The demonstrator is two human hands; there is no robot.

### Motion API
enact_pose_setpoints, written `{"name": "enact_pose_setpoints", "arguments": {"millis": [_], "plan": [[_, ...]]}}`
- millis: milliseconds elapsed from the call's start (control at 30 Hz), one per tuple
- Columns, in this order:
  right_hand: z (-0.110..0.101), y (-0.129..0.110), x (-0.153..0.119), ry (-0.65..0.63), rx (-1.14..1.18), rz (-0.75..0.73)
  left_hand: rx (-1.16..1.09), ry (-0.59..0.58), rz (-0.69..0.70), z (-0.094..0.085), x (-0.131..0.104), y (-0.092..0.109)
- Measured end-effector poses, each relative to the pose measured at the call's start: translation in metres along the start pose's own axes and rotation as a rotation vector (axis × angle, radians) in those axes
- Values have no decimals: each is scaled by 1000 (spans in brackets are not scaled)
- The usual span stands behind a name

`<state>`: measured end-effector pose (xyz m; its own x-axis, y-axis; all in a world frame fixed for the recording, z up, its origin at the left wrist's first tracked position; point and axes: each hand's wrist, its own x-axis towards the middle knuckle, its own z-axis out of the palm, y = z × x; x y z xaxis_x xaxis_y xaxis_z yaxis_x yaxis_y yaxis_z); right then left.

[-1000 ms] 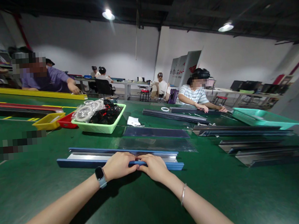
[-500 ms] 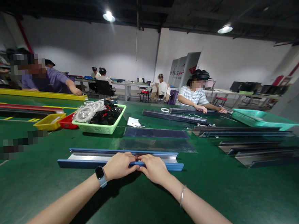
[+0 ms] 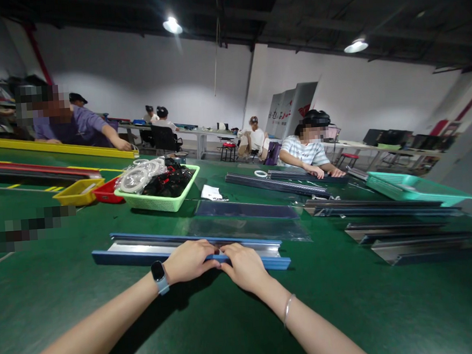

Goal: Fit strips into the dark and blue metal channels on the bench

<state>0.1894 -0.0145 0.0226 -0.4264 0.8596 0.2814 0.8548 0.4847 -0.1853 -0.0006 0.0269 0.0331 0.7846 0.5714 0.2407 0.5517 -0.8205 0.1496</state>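
Note:
A long blue metal channel (image 3: 136, 256) with a silvery inside lies on the green tabletop (image 3: 214, 324) in front of me. Near its middle, my left hand (image 3: 191, 260) grips the near wall, thumb outside and fingers curled over into the channel. Close beside it, my right hand (image 3: 242, 265) pinches the same wall in the same way. The two thumbs almost meet. My fingertips are partly hidden inside the channel. Just beyond it lie a clear plastic sheet (image 3: 248, 230) and a dark flat strip (image 3: 244, 210).
A light green basket (image 3: 161, 203) holds white rings and black parts, with red (image 3: 110, 191) and yellow bins (image 3: 79, 193) beside it. Dark channels (image 3: 422, 247) lie at the right, near a turquoise basket (image 3: 418, 188). Co-workers sit across the table, one handling a yellow rail (image 3: 56, 149).
My hands and the blue channel have hardly moved. Across the table, the striped-shirt co-worker's hand has drawn in leftward toward the dark rail.

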Motion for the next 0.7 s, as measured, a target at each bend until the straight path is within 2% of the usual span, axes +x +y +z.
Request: {"name": "enact_pose_setpoints", "arguments": {"millis": [700], "plan": [[6, 2, 1, 0, -45, -18, 34, 12, 4, 1, 0, 3]]}}
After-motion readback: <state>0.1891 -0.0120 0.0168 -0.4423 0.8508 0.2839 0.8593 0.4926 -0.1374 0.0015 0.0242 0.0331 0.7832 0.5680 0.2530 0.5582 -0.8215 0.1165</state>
